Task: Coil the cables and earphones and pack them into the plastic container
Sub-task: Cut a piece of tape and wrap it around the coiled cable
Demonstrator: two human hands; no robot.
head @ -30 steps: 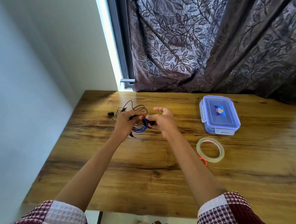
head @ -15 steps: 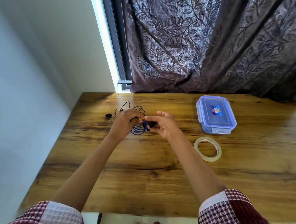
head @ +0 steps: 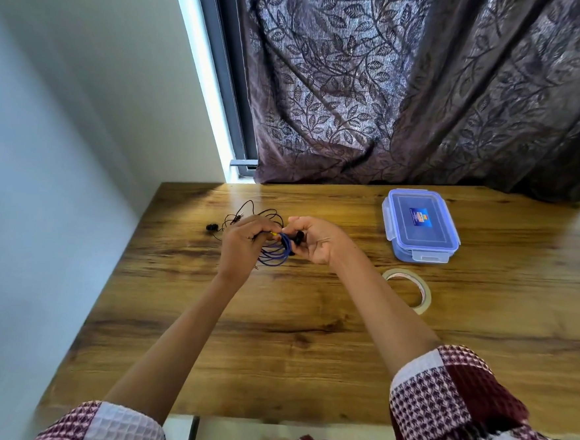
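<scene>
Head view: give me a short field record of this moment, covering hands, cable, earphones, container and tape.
left hand: grips the coiled blue cable
right hand: pinches a black end piece at the same coil
black earphones: loose tangle on the table, beyond the left hand, not yet coiled
plastic container: lid on, to the right of the hands, apart from them
tape roll: lies flat, nearer the person than the container

Table [head: 307, 341]: open wood across the near half and along the right edge. Obstacles: container [head: 420, 225], lidded, right rear; tape [head: 410, 290] near its front; earphones [head: 211, 227] tangled left rear; left hand [head: 242, 247] and right hand [head: 318, 240] gripping cable [head: 275, 256] between. Wall [head: 42, 202] left, curtain [head: 409, 108] behind.
</scene>
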